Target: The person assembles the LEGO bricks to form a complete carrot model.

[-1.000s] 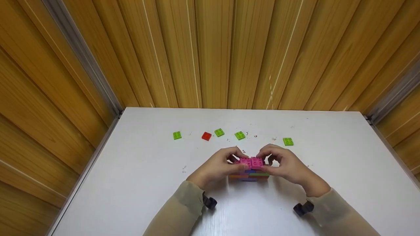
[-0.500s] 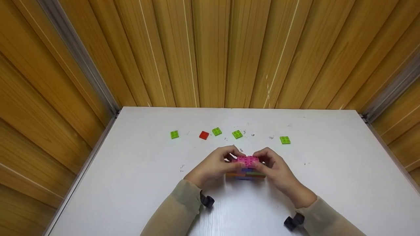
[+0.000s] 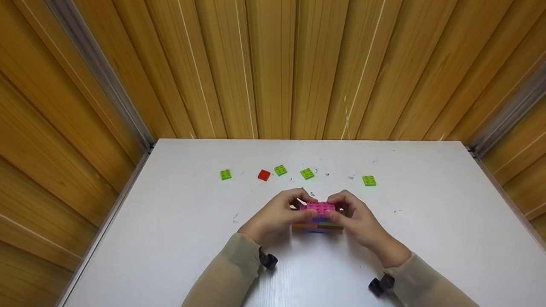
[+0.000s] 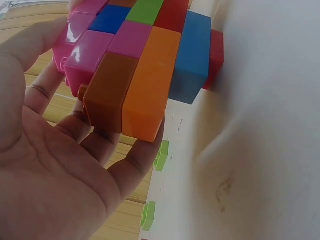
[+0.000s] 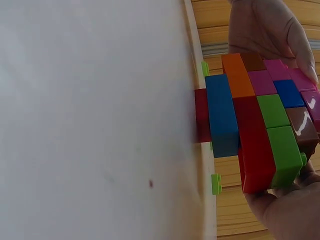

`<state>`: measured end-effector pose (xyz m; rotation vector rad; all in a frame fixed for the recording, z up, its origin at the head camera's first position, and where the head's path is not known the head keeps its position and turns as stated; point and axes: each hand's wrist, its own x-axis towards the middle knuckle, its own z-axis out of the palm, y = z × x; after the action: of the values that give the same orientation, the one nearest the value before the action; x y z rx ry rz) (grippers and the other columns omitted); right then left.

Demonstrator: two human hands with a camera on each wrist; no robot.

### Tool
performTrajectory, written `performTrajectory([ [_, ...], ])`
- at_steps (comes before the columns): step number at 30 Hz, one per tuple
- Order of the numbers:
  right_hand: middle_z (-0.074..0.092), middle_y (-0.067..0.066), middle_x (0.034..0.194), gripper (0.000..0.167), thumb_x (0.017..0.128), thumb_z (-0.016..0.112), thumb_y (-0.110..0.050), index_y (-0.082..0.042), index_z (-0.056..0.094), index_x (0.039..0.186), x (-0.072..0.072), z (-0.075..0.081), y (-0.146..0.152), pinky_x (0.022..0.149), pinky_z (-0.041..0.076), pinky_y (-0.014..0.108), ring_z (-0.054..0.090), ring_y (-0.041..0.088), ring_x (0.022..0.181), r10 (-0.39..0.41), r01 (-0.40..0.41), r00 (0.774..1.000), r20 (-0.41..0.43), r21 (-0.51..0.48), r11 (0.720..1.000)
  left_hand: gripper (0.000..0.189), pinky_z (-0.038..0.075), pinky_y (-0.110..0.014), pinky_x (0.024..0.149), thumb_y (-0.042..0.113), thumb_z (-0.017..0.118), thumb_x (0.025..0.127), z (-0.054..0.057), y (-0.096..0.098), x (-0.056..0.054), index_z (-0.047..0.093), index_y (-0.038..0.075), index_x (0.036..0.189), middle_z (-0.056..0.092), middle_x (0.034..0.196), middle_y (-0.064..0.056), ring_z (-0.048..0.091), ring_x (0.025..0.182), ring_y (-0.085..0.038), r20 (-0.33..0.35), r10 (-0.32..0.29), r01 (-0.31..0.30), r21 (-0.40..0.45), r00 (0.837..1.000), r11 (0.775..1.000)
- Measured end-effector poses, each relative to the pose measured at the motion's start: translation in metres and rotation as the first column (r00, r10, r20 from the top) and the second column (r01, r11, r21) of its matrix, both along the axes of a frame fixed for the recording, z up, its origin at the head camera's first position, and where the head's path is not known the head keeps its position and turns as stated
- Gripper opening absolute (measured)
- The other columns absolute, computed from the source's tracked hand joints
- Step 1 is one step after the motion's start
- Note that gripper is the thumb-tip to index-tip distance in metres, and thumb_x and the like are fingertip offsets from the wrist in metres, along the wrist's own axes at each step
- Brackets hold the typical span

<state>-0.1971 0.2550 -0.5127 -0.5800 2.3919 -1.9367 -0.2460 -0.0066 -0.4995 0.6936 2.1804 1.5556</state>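
A stepped stack of coloured toy building bricks (image 3: pixel 318 224), narrow at its foot and wider above, is between my two hands. Two pink bricks (image 3: pixel 320 208) lie side by side on top. My left hand (image 3: pixel 279 213) holds the pink top layer from the left, thumb in front and fingers behind. From the right, my right hand (image 3: pixel 360 224) grips the same layer, its thumb near the left one. The left wrist view shows an orange brick (image 4: pixel 152 80) and a blue brick (image 4: pixel 192 50) lower down. Green (image 5: pixel 287 155) and brown (image 5: pixel 301 127) bricks face the right wrist camera.
Behind the hands on the white table (image 3: pixel 192 256) lie a red brick (image 3: pixel 264 175) and several loose green bricks, among them one at the left (image 3: pixel 225 174) and one at the right (image 3: pixel 369 181). Wood-patterned walls (image 3: pixel 273 68) stand round the table.
My right hand has moved left and its thumb has come closer to the left thumb over the pink bricks. The seam between the two pink bricks looks narrower. The head view has shifted slightly.
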Motion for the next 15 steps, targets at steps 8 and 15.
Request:
performTrajectory([
  [8,0.068,0.003,0.124,0.023,0.106,0.071,0.002,0.004,0.064,0.127,-0.0009,0.0024,0.0006,0.095,0.056,0.02,0.067,0.011,0.11,0.001,-0.001,1.0,-0.002,0.038,0.999,0.017,0.055,-0.035,0.096,0.035,0.085,0.102,0.0016,-0.0003,0.0013,0.08,0.033,0.118,0.076,0.118,0.009,0.066,0.109,-0.015,0.007,0.01,-0.01,0.005,1.0,1.0],
  [15,0.069,0.0,0.123,0.023,0.107,0.072,0.0,0.004,0.064,0.127,-0.0022,0.002,0.0027,0.095,0.056,0.02,0.067,0.011,0.109,0.003,-0.004,1.0,0.01,0.051,0.999,0.017,0.054,-0.034,0.096,0.036,0.085,0.102,0.002,-0.0005,0.0005,0.08,0.032,0.118,0.076,0.117,0.011,0.067,0.108,-0.012,-0.017,-0.005,0.005,0.014,1.0,1.0],
])
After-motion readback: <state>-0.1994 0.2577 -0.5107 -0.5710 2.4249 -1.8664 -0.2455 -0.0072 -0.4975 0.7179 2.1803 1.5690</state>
